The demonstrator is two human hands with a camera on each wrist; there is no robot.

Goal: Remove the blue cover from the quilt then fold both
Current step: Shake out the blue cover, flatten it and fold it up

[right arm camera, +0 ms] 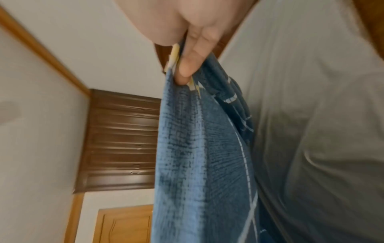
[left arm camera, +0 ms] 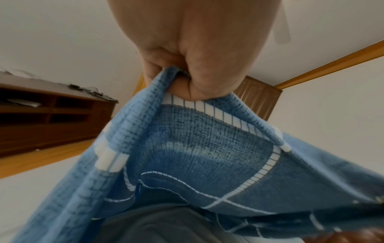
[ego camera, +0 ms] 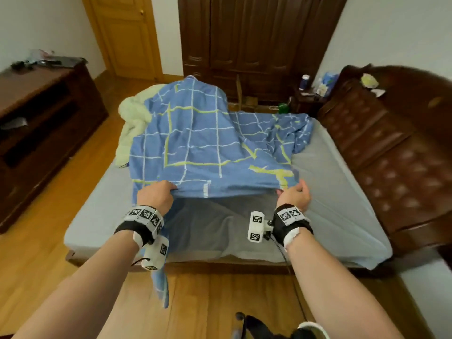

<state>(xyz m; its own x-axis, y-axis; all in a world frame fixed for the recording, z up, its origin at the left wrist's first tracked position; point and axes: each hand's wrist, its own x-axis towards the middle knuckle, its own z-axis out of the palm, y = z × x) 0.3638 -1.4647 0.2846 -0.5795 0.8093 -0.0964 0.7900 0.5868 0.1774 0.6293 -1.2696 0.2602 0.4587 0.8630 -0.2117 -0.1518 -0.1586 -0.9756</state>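
Bedroom with wooden floor; bed (ego camera: pixel 342 199) in grey sheet, taken as landmark; dark wardrobe beyond its far end, padded headboard along its right side. Item: blue cover (ego camera: pixel 195 143), grid-patterned, spread over the far half of the bed, its near edge raised off the sheet. Item: quilt (ego camera: pixel 132 123), pale and fluffy, bunched at the bed's far left corner, partly under the cover; whether any of it is inside the cover cannot be told. Left hand (ego camera: pixel 155 195): fingers curled tight, clamped on the cover's near edge toward the bed's left side; a strip of cover hangs below this wrist, off the foot of the bed. Right hand (ego camera: pixel 294 194): pinching the same edge between thumb and fingers (right arm camera: pixel 189 65), toward the bed's middle. Hands well apart, cloth stretched between them above the sheet. Risks, as judged: the lighter right pinch could slip under a hard pull; the hanging strip may drag on the floor; the quilt could be dragged along or slide off the far left corner if the cover snags it.
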